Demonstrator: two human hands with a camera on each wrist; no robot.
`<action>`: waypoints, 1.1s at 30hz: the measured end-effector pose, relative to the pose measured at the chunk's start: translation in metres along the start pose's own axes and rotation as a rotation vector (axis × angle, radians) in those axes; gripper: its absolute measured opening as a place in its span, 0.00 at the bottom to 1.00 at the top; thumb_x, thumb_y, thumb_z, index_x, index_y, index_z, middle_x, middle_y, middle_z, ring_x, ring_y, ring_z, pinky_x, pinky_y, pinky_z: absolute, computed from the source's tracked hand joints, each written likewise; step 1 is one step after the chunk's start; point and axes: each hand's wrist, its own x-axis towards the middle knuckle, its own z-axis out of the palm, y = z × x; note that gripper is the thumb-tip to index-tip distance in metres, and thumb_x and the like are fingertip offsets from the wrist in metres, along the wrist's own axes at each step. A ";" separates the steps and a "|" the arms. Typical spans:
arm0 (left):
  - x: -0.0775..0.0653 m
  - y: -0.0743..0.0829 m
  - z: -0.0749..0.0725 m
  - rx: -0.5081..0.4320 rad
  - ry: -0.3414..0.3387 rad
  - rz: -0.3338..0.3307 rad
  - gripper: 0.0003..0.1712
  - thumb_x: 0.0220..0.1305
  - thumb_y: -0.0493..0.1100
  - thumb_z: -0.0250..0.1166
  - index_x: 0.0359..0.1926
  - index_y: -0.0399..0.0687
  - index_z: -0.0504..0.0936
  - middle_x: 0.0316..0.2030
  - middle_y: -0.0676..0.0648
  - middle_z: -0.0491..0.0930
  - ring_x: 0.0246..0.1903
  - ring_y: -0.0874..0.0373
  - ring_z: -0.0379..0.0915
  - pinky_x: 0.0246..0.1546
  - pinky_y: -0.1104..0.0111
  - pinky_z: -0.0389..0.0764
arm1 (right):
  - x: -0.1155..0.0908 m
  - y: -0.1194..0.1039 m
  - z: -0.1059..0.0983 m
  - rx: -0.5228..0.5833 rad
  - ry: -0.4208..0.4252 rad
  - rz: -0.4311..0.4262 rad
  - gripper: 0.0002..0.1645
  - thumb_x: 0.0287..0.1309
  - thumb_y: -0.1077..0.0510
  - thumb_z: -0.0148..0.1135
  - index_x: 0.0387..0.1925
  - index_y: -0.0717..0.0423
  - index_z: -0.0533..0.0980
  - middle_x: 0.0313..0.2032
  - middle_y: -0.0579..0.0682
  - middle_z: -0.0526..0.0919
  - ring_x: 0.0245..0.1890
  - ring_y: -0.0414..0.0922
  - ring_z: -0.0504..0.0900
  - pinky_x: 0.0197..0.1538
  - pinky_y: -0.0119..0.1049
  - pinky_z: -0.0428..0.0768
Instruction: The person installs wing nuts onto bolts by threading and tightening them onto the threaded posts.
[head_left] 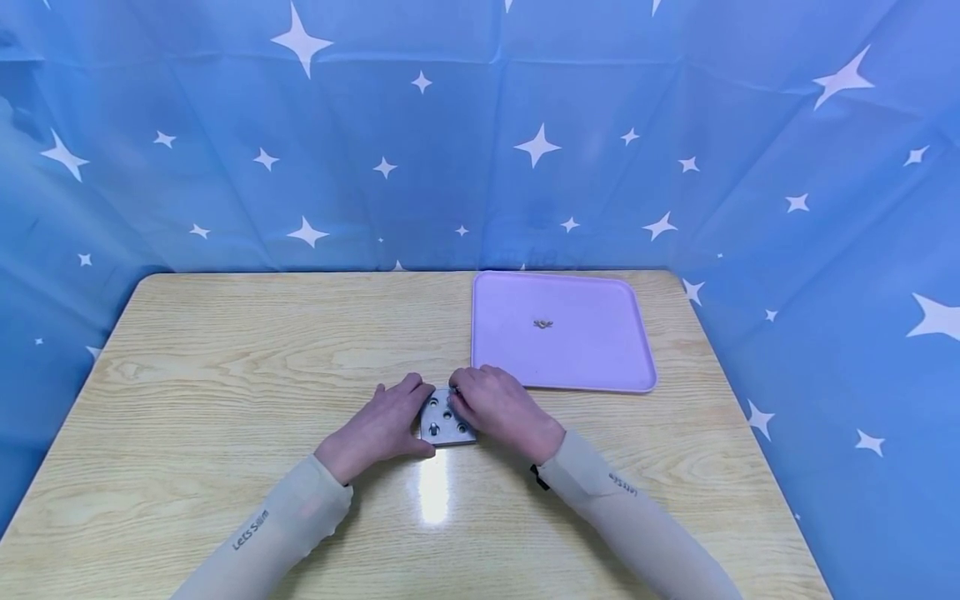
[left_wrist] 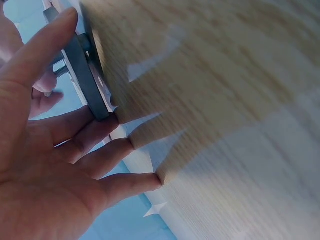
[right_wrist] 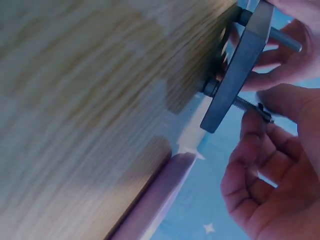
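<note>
A thick grey metal plate (head_left: pixel 448 436) with several holes lies near the table's middle. My left hand (head_left: pixel 386 421) grips it by opposite edges, thumb at the near side and fingertips at the far side. Bolts pass up through the plate, their heads underneath; one bolt (right_wrist: pixel 286 39) stands bare and another threaded bolt (right_wrist: pixel 242 103) rises at the right-hand side. On that second bolt's tip, my right hand (head_left: pixel 502 408) pinches a small wing nut (right_wrist: pixel 265 114) between thumb and index finger. From the head view, this nut is hidden by the fingers.
A purple tray (head_left: pixel 592 371) lies at the back right, its near left corner close to my right hand. Small brass-coloured wing nuts (head_left: pixel 542 323) sit in it, too small to count. A blue star-patterned curtain (head_left: pixel 360 200) borders the wooden table (head_left: pixel 247 367).
</note>
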 end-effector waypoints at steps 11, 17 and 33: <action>0.000 -0.001 0.000 0.010 -0.004 -0.006 0.47 0.46 0.51 0.85 0.63 0.33 0.76 0.51 0.44 0.74 0.47 0.51 0.76 0.57 0.33 0.73 | -0.007 0.017 -0.030 -0.032 -0.130 -0.214 0.25 0.67 0.63 0.66 0.63 0.45 0.80 0.64 0.41 0.80 0.65 0.46 0.74 0.60 0.49 0.76; 0.001 -0.001 0.000 0.009 -0.002 -0.007 0.48 0.46 0.51 0.85 0.63 0.34 0.76 0.51 0.44 0.74 0.47 0.50 0.76 0.57 0.33 0.73 | -0.005 0.019 -0.031 -0.070 -0.179 -0.250 0.28 0.65 0.67 0.66 0.63 0.43 0.81 0.64 0.39 0.80 0.65 0.45 0.74 0.59 0.49 0.77; 0.000 0.000 0.000 0.002 0.010 0.003 0.47 0.46 0.50 0.85 0.63 0.34 0.76 0.49 0.45 0.75 0.45 0.52 0.75 0.56 0.34 0.73 | -0.001 0.015 -0.013 -0.111 0.003 -0.200 0.06 0.68 0.52 0.69 0.44 0.45 0.86 0.42 0.41 0.86 0.46 0.43 0.81 0.46 0.40 0.76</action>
